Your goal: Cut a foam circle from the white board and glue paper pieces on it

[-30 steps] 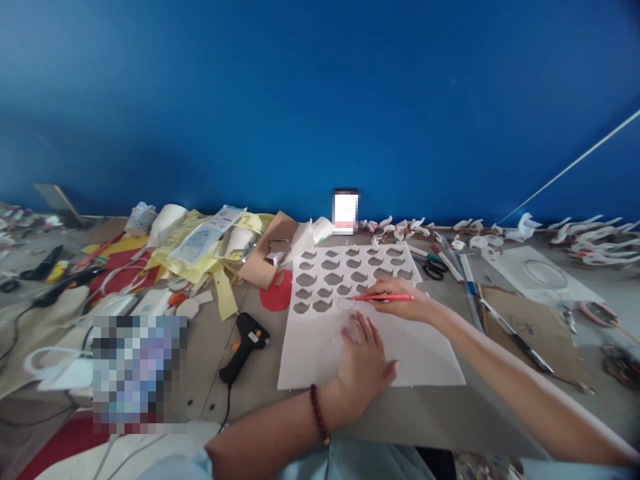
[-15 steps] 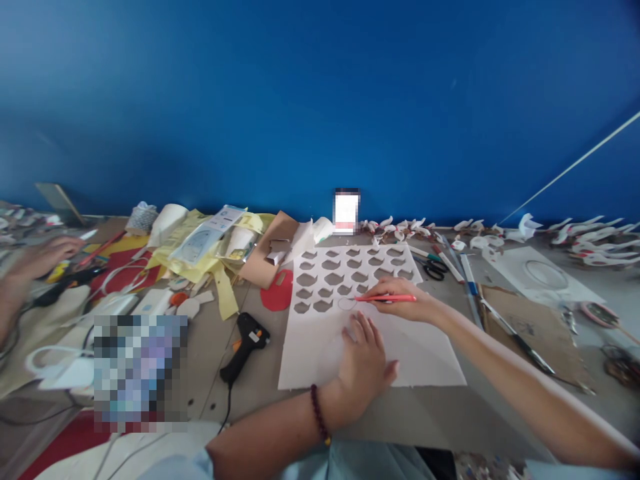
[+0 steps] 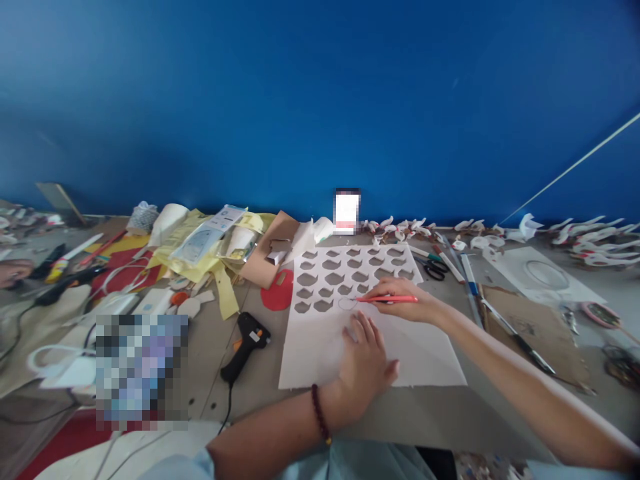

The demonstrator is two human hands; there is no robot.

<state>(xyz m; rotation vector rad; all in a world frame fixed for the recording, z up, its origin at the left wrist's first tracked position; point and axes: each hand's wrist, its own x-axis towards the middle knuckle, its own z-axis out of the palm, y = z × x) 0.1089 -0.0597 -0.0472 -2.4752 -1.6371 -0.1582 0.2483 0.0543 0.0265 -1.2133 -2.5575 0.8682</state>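
Note:
A white sheet [image 3: 320,353] lies on the grey table, its upper half full of bird-shaped cut-out holes. Pressed flat on the lower part of the sheet, my left hand [image 3: 364,357] has its fingers stretched out and holds nothing. My right hand [image 3: 403,300] pinches a slim red pen-shaped tool [image 3: 395,299]. The tool's tip touches the sheet beside a thin curved outline [image 3: 347,303] under the lowest row of holes. Whether that tip is a nib or a blade is too small to tell.
Left of the sheet are a black glue gun [image 3: 247,343] and a red disc [image 3: 277,291]. Scissors [image 3: 434,268], a black-handled knife [image 3: 525,347] and brown cardboard [image 3: 540,327] lie right. Small white bird figures [image 3: 400,230] line the wall. Another person's hand [image 3: 15,272] is far left.
The other person's hand has drawn back to the left edge, leaving a white-and-yellow pen-like item on the table. My hands and the red tool are almost unmoved.

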